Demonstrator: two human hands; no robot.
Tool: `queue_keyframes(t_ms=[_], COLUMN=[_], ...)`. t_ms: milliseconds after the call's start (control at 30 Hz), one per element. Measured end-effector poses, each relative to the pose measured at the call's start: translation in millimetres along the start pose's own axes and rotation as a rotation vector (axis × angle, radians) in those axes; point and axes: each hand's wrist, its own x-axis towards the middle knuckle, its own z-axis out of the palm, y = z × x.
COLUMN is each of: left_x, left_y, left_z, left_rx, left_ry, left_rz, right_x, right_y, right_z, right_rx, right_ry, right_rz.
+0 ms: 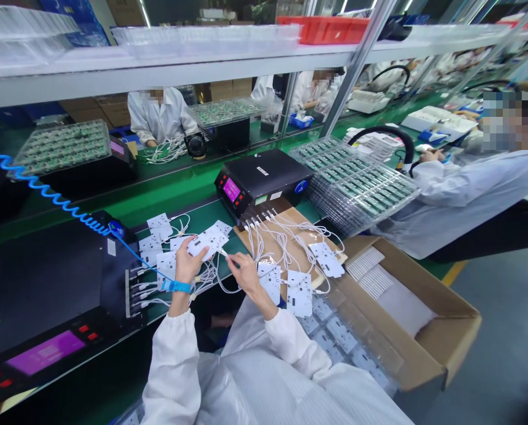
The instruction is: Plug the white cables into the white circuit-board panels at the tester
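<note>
In the head view my left hand (pixel 188 263) pinches a white circuit board (pixel 208 242) by its near left edge. A blue wrist strap (pixel 176 286) goes round that wrist. My right hand (pixel 245 273) is closed on the white cable plug (pixel 222 252) at the board's right edge; whether the plug is seated I cannot tell. Beyond my left hand lie several white boards (pixel 159 226) joined to white cables. To the right of my right hand, more boards (pixel 299 293) lie on a brown cardboard sheet (pixel 297 217) among looped white cables (pixel 282 248).
Black test units with pink screens stand at the left (pixel 51 283) and ahead (pixel 264 177). An open cardboard box (pixel 450 330) is at my right. Clear trays of green boards (pixel 357 183) stand beyond it. A coiled blue cord (pixel 55 195) hangs at left. Co-workers (pixel 481 183) sit nearby.
</note>
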Motion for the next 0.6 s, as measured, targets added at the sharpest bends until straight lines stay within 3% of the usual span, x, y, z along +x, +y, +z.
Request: queue_keyframes(t_ms=[400, 600], left_x=[3, -1], left_y=[-7, 0], left_z=[3.1, 8.3], left_rx=[-0.072, -0.029], left_ry=[-0.043, -0.021], left_rz=[0.009, 0.078], right_x=[2, 5], right_y=[3, 2], right_z=[1, -11], right_rx=[0.001, 0.254], right_ry=[-0.016, 0.018], right_rz=[-0.023, 0.085])
